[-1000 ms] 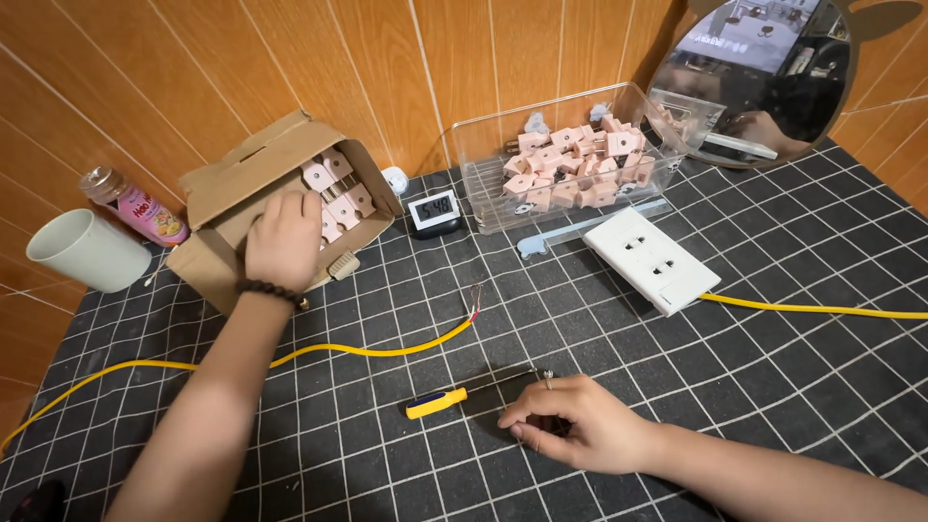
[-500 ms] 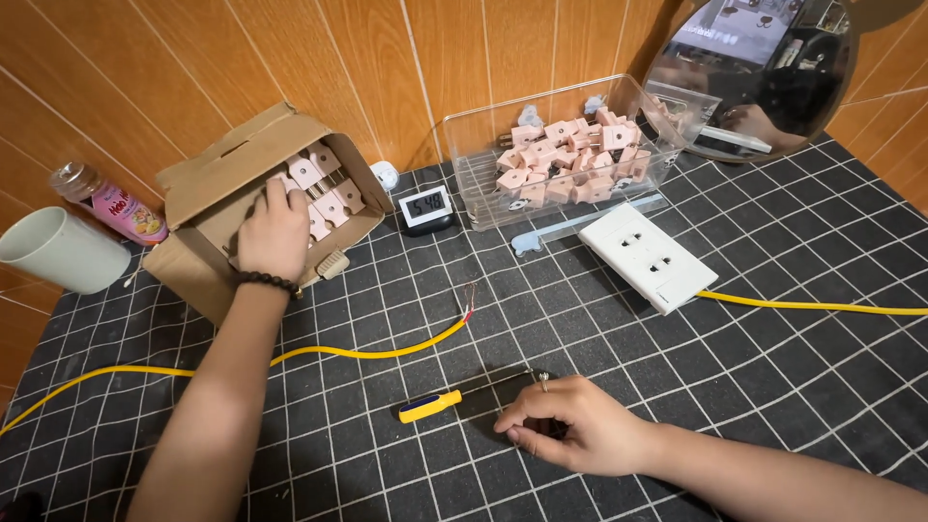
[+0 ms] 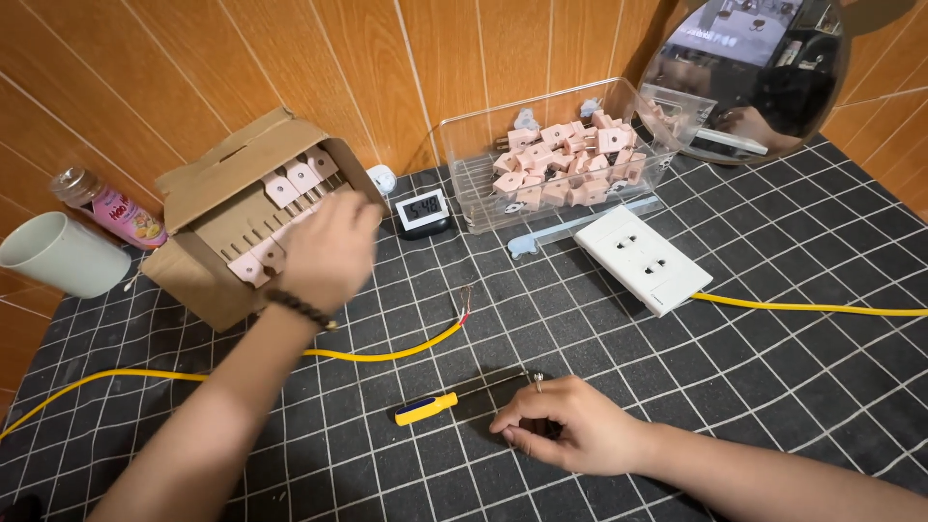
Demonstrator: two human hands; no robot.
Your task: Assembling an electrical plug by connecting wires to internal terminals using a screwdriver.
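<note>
My left hand (image 3: 324, 253) is blurred in front of the open cardboard box (image 3: 208, 179), which holds pink plugs (image 3: 290, 179) in slots. Its fingers are curled; whether it holds a plug is unclear. My right hand (image 3: 572, 432) rests low on the black grid mat (image 3: 773, 387), fingers curled down over a small dark thing. Just left of it lies a screwdriver (image 3: 425, 408) with a yellow and blue handle, its shaft pointing at my right fingers. A yellow cable (image 3: 387, 354) with a stripped end runs between my hands.
A clear plastic bin (image 3: 464, 145) of pink plugs stands at the back. In front of it are a small digital clock (image 3: 422, 213), a pale blue strip (image 3: 570, 229) and a white socket plate (image 3: 643, 258) on a yellow cable (image 3: 812, 307). A white cup (image 3: 58, 256), a pink bottle (image 3: 111, 208) and a round mirror (image 3: 744, 77) are in view too.
My left hand has come out of the cardboard box toward the right and nearer to me. My right hand stays by the screwdriver tip.
</note>
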